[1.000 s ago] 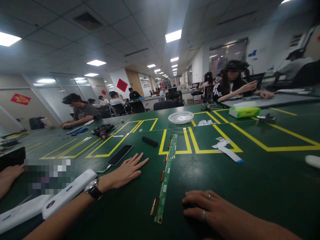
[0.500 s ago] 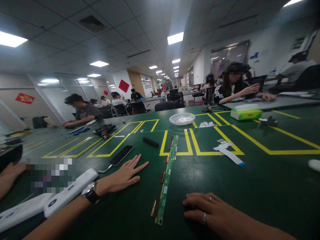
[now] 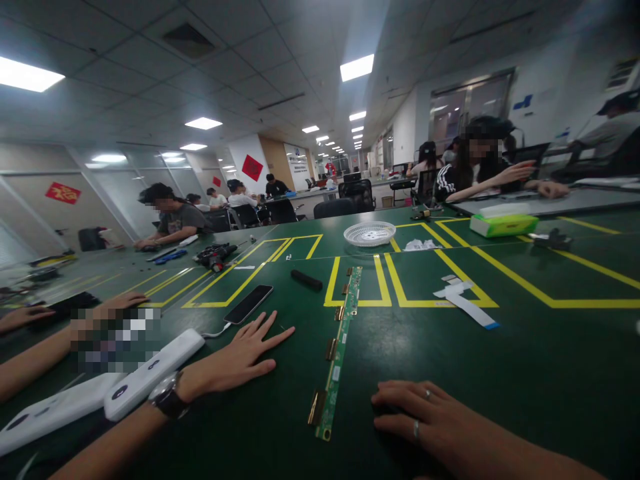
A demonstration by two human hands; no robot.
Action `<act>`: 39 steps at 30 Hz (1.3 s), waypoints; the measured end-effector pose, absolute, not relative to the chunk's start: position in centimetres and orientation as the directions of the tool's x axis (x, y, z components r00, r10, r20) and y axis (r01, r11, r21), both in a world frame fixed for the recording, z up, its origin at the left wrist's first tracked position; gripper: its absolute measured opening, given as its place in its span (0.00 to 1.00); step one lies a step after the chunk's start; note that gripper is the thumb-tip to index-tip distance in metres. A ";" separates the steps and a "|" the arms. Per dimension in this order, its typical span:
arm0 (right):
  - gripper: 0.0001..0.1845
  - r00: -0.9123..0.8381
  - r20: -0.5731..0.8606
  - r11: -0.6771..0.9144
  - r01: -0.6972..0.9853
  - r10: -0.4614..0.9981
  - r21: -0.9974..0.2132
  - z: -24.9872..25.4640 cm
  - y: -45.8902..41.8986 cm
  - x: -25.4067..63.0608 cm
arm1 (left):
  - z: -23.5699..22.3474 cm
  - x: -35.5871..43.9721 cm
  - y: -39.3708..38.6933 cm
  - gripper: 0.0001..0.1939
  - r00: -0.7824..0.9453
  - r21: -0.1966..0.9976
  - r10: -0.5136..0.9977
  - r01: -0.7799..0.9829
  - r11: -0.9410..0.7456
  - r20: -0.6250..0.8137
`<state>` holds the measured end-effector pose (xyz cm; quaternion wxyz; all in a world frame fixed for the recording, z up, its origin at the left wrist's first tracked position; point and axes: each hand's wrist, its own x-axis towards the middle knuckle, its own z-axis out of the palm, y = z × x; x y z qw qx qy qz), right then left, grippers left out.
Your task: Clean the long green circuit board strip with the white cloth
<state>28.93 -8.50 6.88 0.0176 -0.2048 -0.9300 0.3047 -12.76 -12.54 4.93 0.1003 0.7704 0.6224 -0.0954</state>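
Observation:
A long, narrow green circuit board [image 3: 338,367] with copper-coloured flex tabs along its left edge lies on the green table [image 3: 280,427] between my hands. My left hand [image 3: 245,350], with a watch [image 3: 169,395] at the wrist, rests palm down to the left of the board, fingers spread and nothing held. Just beyond its fingertips lies a black smartphone [image 3: 249,304] on a white cable. To the right of the board, my right hand [image 3: 425,410] lies on the table with fingers slightly bent and rings on two of them. It touches neither the board nor any tool.
A black rod [image 3: 306,279], a white plastic basket [image 3: 370,233] and white ribbon cables [image 3: 467,303] lie farther off. A green tissue pack [image 3: 504,223] stands at right. White devices [image 3: 155,373] flank my left arm, near a co-worker's hands [image 3: 120,303]. Yellow tape marks the table.
The view has shifted slightly. At far left, the co-worker's arm has reached farther in over the table. My hands and the circuit board keep nearly the same places.

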 end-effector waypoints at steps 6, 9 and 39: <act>0.33 -0.910 -0.104 0.722 0.384 0.401 -0.576 6.8 -8.5 28.8 | 4.9 -13.1 -12.5 0.33 0.193 0.048 0.941 0.981 -0.187 -0.278; 0.35 -0.909 -0.128 0.715 0.393 0.396 -0.578 6.4 -8.5 29.0 | 4.9 -13.2 -12.5 0.33 0.190 0.032 0.943 0.981 -0.189 -0.274; 0.32 -0.916 -0.088 0.724 0.366 0.392 -0.585 6.6 -8.3 28.9 | 6.8 -12.2 -13.5 0.34 0.193 0.038 0.936 0.981 -0.190 -0.295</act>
